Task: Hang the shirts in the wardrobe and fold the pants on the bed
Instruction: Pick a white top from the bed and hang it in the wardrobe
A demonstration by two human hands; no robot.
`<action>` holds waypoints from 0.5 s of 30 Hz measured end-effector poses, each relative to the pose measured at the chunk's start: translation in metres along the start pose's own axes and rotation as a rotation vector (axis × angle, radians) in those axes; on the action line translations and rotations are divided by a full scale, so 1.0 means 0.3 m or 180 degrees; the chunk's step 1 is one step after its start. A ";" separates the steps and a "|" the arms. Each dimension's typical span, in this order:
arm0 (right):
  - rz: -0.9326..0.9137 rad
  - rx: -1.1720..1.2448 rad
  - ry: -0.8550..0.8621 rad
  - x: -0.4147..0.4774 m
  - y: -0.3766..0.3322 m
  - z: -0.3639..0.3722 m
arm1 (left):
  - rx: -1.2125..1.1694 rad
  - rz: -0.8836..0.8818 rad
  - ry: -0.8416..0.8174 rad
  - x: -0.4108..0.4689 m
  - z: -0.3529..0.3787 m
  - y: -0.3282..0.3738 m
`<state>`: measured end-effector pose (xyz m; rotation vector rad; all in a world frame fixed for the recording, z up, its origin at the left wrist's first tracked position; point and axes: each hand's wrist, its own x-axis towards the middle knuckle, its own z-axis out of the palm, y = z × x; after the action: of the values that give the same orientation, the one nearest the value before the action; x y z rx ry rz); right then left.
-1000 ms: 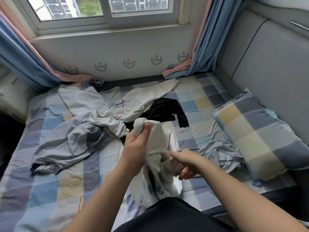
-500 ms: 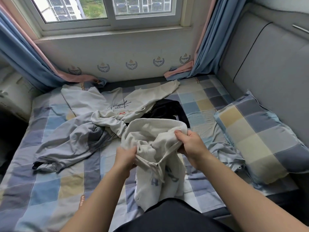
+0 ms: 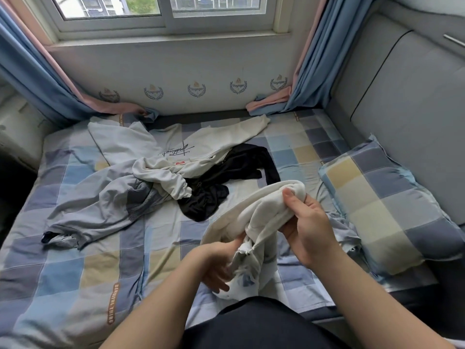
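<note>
Since the frame half a second ago the left hand (image 3: 216,263) has dropped lower and come in toward the right hand (image 3: 307,222). The cloth that was spread wide between them is now gathered into a narrower, slanting bundle.

The right hand is closed on the upper, rolled end of the cream-white garment with blue print (image 3: 264,205), thumb on top and fingers wrapped beneath. It holds that end up just beside the checked blue, yellow and grey pillow (image 3: 390,205). The left hand grips the lower folds, its fingers curled into the cloth and partly hidden by it, on the side away from the pillow. The rest of the garment hangs down toward the person's lap. I cannot tell whether it is a shirt or pants.

Further from the pillow, the crumpled black garment (image 3: 226,177) shows more fully than before. Past it lies the cream long-sleeved sweatshirt with a dark script print (image 3: 176,147), and furthest from the pillow is the rumpled grey-blue garment (image 3: 100,202). All three look unmoved on the checked bed sheet (image 3: 75,273).

By my reading the task has barely begun. Nothing on the bed is folded, no hanger or wardrobe is in view, and three pieces lie untouched. The one in hand is being sorted out, neither folded nor hung.
</note>
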<state>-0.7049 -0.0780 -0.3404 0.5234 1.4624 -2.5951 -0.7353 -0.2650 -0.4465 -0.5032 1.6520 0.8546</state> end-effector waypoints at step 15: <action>0.0182 0.0682 0.0686 0.014 -0.051 -0.212 | -0.2715 0.1006 0.0646 0.131 0.154 0.081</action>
<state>-0.6979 -0.0158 -0.3596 0.8813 1.2064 -2.7361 -0.7331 -0.2099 -0.4815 -0.9425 1.5092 1.8097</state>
